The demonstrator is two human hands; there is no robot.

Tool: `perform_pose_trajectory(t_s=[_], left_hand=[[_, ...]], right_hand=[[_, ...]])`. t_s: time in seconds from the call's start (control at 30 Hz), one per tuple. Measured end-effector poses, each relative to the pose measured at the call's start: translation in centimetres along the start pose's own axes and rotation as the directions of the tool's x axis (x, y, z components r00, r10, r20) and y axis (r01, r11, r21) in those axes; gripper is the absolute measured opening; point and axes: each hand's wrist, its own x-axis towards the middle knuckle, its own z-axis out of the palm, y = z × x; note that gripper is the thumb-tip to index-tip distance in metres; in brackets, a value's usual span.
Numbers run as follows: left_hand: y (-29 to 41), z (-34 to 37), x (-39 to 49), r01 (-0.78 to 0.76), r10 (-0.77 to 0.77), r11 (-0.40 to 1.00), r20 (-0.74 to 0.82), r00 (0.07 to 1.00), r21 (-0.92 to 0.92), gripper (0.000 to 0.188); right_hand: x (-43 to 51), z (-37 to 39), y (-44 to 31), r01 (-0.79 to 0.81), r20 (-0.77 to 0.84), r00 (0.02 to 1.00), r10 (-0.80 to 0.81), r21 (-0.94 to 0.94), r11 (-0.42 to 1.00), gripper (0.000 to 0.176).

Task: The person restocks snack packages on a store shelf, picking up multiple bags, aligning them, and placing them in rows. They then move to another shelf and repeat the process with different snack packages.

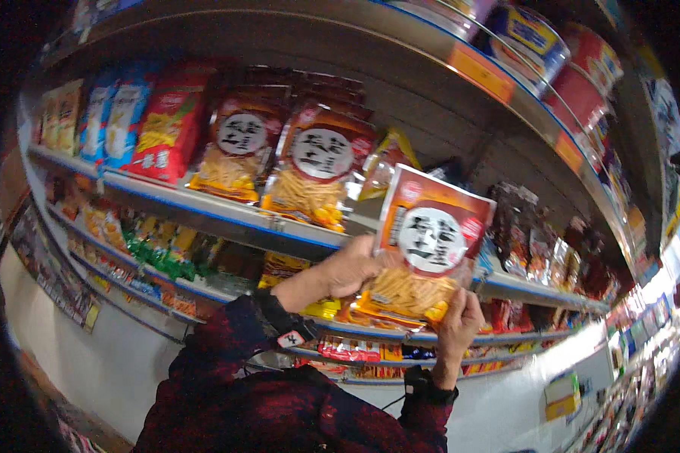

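Note:
My left hand (354,266) grips the left edge of a brown and orange snack bag (430,243), printed with a white circle and a picture of fries. At its lower right edge, my right hand (459,320) holds the same bag between thumb and fingers. The bag is upright, tilted slightly, in front of the shelf. Matching snack bags (311,170) stand in rows on the shelf to the upper left of my hands. Behind the held bag, a yellow triangular packet (390,161) is partly hidden.
Red bags (167,130) and blue and white packets (116,122) fill the shelf's left end. Dark packets (513,226) stand at right. The shelf edge (221,212) runs close behind my hands, with stocked shelves below. Round tubs (527,45) sit above; a yellow-green box (562,396) lies low at right.

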Motion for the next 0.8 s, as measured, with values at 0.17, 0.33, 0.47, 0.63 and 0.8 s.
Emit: perform_pose_trajectory(t_s=[0.17,0.33,0.47,0.63,0.8], left_hand=[[1.6,0.4,-2.4,0.033,-0.002,0.859,-0.061,0.998,0.512,0.058],[6.4,-2.0,-5.6,-0.045,0.191,0.740,-0.145,0.971,0.671,0.047],[12.9,-5.9,-9.6,-0.090,0.391,0.749,-0.328,0.860,0.656,0.046],[20.9,-11.5,-12.7,-0.101,0.558,0.624,-0.352,0.751,0.775,0.050],[22.4,-15.8,-11.9,0.074,0.579,0.516,-0.411,0.704,0.854,0.044]], right_hand=[[-0.2,1.8,-0.4,-0.013,0.018,1.000,0.011,0.143,0.990,0.023],[-0.2,4.0,-1.5,0.071,0.161,0.982,-0.099,0.173,0.982,0.018],[1.5,5.5,-2.8,0.085,0.281,0.951,-0.133,0.177,0.981,0.017],[4.1,9.8,-4.4,0.339,0.310,0.894,-0.324,0.006,0.941,0.035],[5.6,15.2,-5.2,0.494,0.394,0.808,-0.438,-0.048,0.868,0.061]])
